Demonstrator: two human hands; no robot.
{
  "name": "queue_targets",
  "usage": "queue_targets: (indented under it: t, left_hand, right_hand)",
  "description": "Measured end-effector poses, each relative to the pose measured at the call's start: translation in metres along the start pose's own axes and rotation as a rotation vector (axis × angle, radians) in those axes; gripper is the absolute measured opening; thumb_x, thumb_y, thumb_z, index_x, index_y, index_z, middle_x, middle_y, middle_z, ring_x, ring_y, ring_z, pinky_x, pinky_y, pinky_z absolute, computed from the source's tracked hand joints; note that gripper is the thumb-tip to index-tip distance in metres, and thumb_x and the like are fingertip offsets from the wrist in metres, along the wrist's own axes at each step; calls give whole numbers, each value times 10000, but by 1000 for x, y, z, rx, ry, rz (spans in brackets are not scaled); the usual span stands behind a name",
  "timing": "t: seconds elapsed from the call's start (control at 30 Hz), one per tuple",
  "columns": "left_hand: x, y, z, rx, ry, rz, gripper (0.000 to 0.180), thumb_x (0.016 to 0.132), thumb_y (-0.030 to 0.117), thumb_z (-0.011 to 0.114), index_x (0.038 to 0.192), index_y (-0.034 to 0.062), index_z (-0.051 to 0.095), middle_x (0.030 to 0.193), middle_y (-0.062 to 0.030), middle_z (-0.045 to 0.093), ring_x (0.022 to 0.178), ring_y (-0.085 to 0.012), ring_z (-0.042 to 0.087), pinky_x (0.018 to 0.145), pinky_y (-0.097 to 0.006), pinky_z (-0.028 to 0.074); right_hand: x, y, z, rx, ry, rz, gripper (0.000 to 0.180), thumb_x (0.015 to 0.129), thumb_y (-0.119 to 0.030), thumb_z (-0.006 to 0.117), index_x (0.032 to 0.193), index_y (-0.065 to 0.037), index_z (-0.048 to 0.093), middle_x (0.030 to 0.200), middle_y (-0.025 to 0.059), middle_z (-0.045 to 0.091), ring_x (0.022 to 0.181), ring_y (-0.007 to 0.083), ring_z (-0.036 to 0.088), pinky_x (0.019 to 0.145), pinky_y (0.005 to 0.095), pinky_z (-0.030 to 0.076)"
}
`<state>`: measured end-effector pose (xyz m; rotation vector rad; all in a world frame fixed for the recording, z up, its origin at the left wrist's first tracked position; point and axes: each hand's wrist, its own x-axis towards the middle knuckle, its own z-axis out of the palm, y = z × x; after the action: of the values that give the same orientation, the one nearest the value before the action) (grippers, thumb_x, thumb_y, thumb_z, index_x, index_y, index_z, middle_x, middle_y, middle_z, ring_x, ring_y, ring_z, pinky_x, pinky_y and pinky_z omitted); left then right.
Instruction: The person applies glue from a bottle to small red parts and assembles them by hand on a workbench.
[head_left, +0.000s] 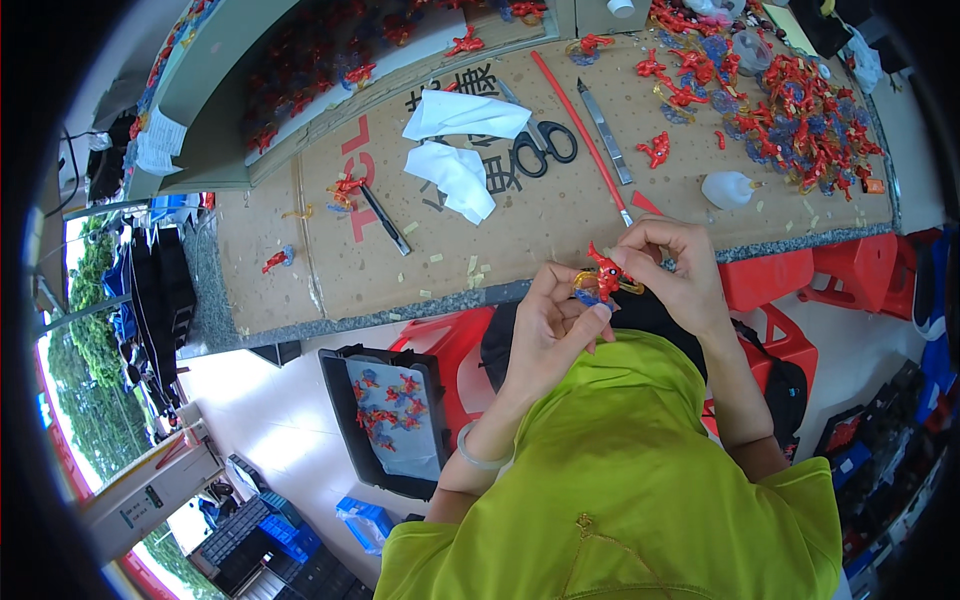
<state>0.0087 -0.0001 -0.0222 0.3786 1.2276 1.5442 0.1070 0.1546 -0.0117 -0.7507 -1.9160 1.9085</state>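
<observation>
Just past the table's near edge, my left hand [553, 325] holds a small red plastic figurine [606, 275] by its lower part, where translucent blue and yellow pieces show. The fingers of my right hand [685, 275] are bent in a pinch against the figurine's upper right side. My fingertips hide part of it, and I cannot make out any smaller part between them. On the cardboard beyond lies a long thin red-handled tool [580, 130], its tip pointing toward my right hand. A white squeeze bottle [728, 190] rests to the right.
Similar figurines form a heap [800, 120] at the far right. Black scissors [543, 150], a metal tool [605, 135], white sheets [465, 115] and a dark pen-like tool [385, 222] lie on the cardboard [330, 265]. A black tray [333, 400] of figurines is below left, near red stools [765, 278].
</observation>
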Motion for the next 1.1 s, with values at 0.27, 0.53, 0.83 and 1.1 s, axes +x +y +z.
queue_targets:
  t: [0.27,0.53,0.83,1.1]
  left_hand:
    - [-34,4,-40,-84,177,92,195,886,33,573,1029,6,444,943,-106,622,692,-130,637,514,-200,452]
    - [-143,-53,-161,-717,1019,373,219,904,166,556,1034,-3,502,944,-195,647,732,-257,672,585,-276,530]
    - [-232,-151,-339,-420,1493,130,339,902,193,560,1126,-44,466,1053,-237,607,830,-339,674,600,-308,573]
    - [-224,-94,-350,338,1701,317,218,917,86,521,1110,-11,553,966,-131,658,641,-133,642,495,-205,472]
  right_hand:
    - [6,-7,37,-187,-48,-82,107,814,-22,639,904,22,676,878,31,637,754,68,517,651,210,398]
    - [0,-2,26,-213,-36,25,144,904,-62,580,977,36,657,962,59,639,880,92,554,775,206,416]
    - [15,-14,48,-244,-162,-17,132,906,-61,582,953,41,652,946,53,625,837,87,539,758,203,419]
    - [2,-4,50,-145,-126,72,98,870,-31,605,898,35,671,816,16,623,710,50,497,647,192,379]
